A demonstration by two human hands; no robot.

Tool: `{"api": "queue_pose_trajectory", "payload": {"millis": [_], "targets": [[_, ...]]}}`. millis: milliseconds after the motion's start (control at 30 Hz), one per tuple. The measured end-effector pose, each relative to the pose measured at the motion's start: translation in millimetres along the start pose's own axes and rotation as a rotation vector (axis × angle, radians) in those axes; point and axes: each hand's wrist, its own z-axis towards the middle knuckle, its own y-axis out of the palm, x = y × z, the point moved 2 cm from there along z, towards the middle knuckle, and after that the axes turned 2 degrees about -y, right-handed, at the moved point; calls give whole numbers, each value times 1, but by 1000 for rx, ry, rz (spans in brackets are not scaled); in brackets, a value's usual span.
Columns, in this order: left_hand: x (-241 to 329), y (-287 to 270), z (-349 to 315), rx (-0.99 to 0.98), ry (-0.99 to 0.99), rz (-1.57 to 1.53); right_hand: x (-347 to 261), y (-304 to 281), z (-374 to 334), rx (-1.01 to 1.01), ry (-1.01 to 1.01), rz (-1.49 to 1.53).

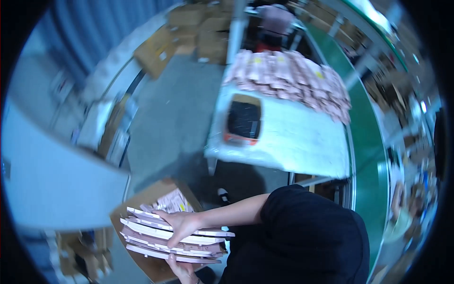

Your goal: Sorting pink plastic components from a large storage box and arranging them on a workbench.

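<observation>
A stack of several long, slightly curved pinkish-white strips (151, 233) is held between my two hands. My right hand (182, 225) reaches across and grips the stack from its far side, fingers closed over the upper strips. From below, my left hand (182, 270) supports the near side, partly cut off by the lower edge. Under the stack stands an open cardboard box (124, 213), with more pinkish pieces (174, 201) bearing a yellow mark inside it. The strips hide much of the box's interior.
A white-topped table (293, 142) ahead carries a pile of pink strips (288, 75) and a small open carton (243, 118) with dark contents. A green conveyor (366, 156) runs along the right. Cardboard boxes (213, 38) stand at the back. Another person (399, 217) is at far right.
</observation>
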Motion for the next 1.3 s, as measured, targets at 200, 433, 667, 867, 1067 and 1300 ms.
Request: {"api": "queue_pose_trajectory", "payload": {"millis": [200,433,667,867,1067,1300], "targets": [[2,180,2,-425,-121,169,-58,-84,-159,511,-172,-84],[-46,450,3,-958,-410,276,-123,-201,-370,1007,-320,54],[-158,747,-36,-1345,-628,313,-165,-364,-588,1369,-259,40],[-249,850,-19,-1357,-731,440,-130,-444,-666,1562,40,-53],[-320,847,40,-1271,-489,1091,-13,-498,-671,1367,-165,246],[-289,851,-10,-1225,-445,1126,-18,-488,-681,1548,-61,122]]}}
